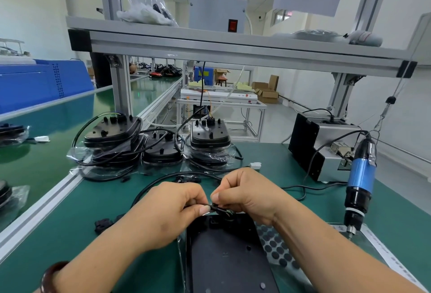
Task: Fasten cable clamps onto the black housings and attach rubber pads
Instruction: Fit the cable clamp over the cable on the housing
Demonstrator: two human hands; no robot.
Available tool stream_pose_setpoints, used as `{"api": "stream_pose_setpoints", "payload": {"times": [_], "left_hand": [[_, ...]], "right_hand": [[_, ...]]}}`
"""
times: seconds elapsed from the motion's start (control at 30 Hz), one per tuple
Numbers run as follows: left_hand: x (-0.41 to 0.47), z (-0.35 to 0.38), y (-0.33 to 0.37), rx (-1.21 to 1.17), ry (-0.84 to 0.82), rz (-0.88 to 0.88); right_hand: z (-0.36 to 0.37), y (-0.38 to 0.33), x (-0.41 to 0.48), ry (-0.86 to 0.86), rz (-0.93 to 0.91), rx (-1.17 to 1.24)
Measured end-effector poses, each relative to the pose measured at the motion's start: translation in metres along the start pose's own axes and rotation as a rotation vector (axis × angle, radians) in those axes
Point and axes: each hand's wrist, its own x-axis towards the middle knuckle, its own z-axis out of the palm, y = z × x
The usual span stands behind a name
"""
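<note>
Left hand [168,208] and right hand [245,197] pinch a small black cable clamp [218,208] at the matte black housing's [228,257] far edge.

Both forearms are bare, with no sleeves in view. The left hand [172,208] and right hand [247,195] wear no gloves and no rings. Well back from the left hand, at the wrist, sits a glossy dark reddish-brown bangle [50,277], smooth and rounded. The fingernails are short and unpainted.
</note>
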Motion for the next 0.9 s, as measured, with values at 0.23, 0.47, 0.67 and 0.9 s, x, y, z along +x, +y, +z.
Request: {"api": "stream_pose_setpoints", "payload": {"times": [0.23,0.47,0.67,0.9], "left_hand": [[0.0009,-0.0011,-0.0011,0.011,0.01,0.002],[0.0004,0.0003,-0.0031,-0.012,0.011,-0.005],[0.0011,0.0017,-0.0041,-0.078,0.015,-0.006],[0.0008,0.0024,-0.0026,-0.071,0.028,-0.047]], "right_hand": [[0.003,0.0039,0.0034,0.085,-0.029,0.021],[0.0028,0.0045,0.0032,0.068,0.005,0.062],[-0.0005,0.0021,0.0032,0.02,0.052,0.091],[-0.0024,-0.0006,-0.0008,-0.064,-0.027,-0.094]]}}
